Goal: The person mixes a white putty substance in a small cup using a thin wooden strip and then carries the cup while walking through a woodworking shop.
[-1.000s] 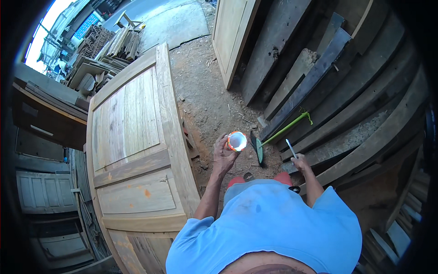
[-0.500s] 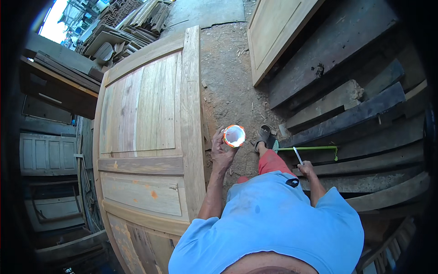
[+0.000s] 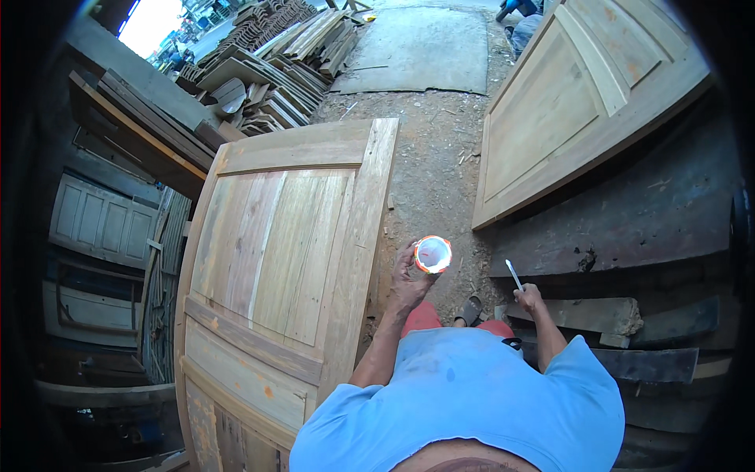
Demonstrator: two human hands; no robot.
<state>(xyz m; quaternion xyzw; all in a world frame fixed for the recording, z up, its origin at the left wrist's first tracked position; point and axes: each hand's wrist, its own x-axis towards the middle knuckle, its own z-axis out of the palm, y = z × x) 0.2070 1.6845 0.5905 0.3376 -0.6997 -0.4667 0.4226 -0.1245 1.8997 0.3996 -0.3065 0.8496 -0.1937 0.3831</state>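
Observation:
Out in front of me, my left hand (image 3: 410, 282) is wrapped round a small round can (image 3: 432, 254). It has an orange-and-white rim and a pale inside; its mouth faces up, with a small reddish mark within. My right hand (image 3: 529, 297) grips a slim, pale stick-like tool (image 3: 513, 274), its tip pointing up and forward; its exact kind I cannot make out. Left of the can stands a panelled wooden door (image 3: 275, 252) of bare wood with orange-brown filler patches. Neither hand touches it.
Another wooden door (image 3: 543, 118) leans at the right, above a dark board (image 3: 629, 204) and several stacked timbers (image 3: 582, 315). Planks and scraps (image 3: 275, 71) lie piled at the far left. A concrete slab (image 3: 417, 51) lies ahead beyond the dirt path (image 3: 432, 165). Someone (image 3: 523, 20) is partly visible at the far right.
I have moved forward along the path and my view has shifted: the far slab and right-hand door show more fully. The green bar near my right hand is out of view. Both hands keep their holds.

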